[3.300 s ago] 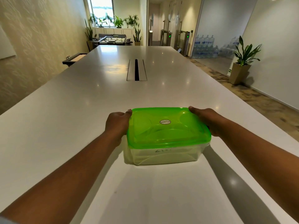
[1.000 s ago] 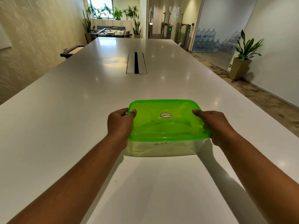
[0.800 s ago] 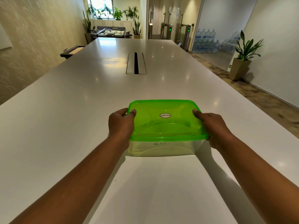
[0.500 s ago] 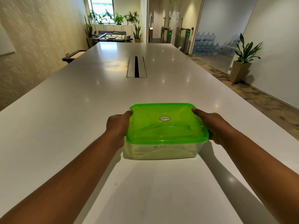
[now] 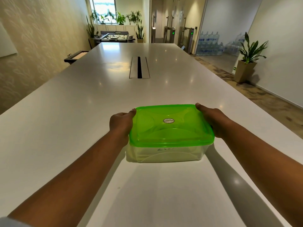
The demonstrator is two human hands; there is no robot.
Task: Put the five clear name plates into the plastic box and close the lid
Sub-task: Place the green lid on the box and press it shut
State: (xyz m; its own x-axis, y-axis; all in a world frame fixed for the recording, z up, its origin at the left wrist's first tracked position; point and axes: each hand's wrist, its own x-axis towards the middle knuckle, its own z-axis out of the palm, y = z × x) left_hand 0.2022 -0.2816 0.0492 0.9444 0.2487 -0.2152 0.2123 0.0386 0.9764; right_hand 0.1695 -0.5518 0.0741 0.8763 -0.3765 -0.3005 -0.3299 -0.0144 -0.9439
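Lid (image 5: 170, 125) sits green on plastic box (image 5: 165, 153) at table (image 5: 65, 128) centre, closing step near done. Left hand (image 5: 120, 124) clasps box side at 9 o'clock, right hand (image 5: 211, 120) at 3 o'clock, thumbs on lid corners. Name plates not discernible inside. Next: press edges, probably release. Versus a second ago, thumbs sit nearer the far corners.

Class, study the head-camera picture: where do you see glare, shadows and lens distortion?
Head view: small ceiling-light glints dot the glossy table, with a broader window sheen near the cable slot; both forearms and the box cast soft grey shadows toward the camera; the wide lens bows the table edges and stretches the forearms; the window is overexposed.
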